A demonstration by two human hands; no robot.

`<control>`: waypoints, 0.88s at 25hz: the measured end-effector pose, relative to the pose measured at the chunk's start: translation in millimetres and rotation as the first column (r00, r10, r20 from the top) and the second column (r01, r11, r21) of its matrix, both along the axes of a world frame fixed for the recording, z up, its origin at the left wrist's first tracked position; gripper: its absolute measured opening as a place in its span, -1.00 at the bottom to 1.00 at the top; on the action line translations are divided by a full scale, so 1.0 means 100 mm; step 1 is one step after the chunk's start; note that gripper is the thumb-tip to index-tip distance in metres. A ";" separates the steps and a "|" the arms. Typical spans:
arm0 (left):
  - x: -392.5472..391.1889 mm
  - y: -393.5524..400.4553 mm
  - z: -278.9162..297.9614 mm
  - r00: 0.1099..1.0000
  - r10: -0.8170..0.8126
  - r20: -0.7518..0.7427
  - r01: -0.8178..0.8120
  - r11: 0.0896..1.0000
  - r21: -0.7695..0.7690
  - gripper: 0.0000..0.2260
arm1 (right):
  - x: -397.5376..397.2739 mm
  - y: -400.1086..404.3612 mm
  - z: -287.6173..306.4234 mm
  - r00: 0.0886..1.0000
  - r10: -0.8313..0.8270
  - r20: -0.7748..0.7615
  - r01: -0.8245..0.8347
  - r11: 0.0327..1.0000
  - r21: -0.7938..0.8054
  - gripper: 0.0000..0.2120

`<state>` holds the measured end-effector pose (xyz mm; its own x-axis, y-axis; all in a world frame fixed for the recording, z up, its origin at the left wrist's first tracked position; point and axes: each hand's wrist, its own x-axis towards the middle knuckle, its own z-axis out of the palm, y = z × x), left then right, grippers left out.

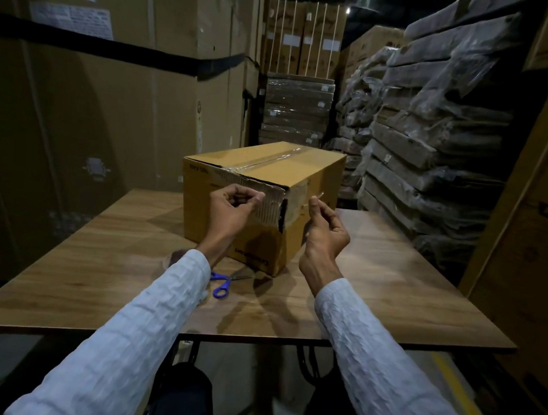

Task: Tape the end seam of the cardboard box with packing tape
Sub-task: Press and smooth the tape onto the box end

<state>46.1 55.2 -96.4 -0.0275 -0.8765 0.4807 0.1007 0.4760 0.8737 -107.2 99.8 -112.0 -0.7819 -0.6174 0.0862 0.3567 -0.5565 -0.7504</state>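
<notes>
Left hand (236,202) and right hand (324,225) pinching clear packing tape strip (295,206) taut across cardboard box (259,205) corner, aligning before pressing.

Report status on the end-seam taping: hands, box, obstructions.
Left hand and right hand each pinch an end of a clear tape strip stretched across the box corner. End face torn. Scissors on table, clear of the work.

Dim warehouse, stacked cartons (73,86), wrapped bundles (440,131), wooden table (393,291)
</notes>
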 end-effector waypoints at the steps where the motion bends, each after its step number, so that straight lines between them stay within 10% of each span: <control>1: -0.02 -0.02 -0.02 1.000 -0.009 0.000 0.009 1.000 -0.003 -0.95 | 0.00 -0.01 -0.01 1.000 -0.016 0.008 0.016 1.000 0.001 -0.80; 22: -0.26 -0.14 -0.11 0.966 0.246 0.073 -0.229 0.955 -0.190 -0.93 | -0.08 -0.26 -0.08 0.996 -0.087 -0.035 0.086 0.996 -0.015 -0.82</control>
<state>19.7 41.5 -107.3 0.1184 -0.7634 0.6349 -0.1131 0.6249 0.7725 -115.0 73.3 -120.2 -0.8286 -0.5462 0.1227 0.2799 -0.5941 -0.7542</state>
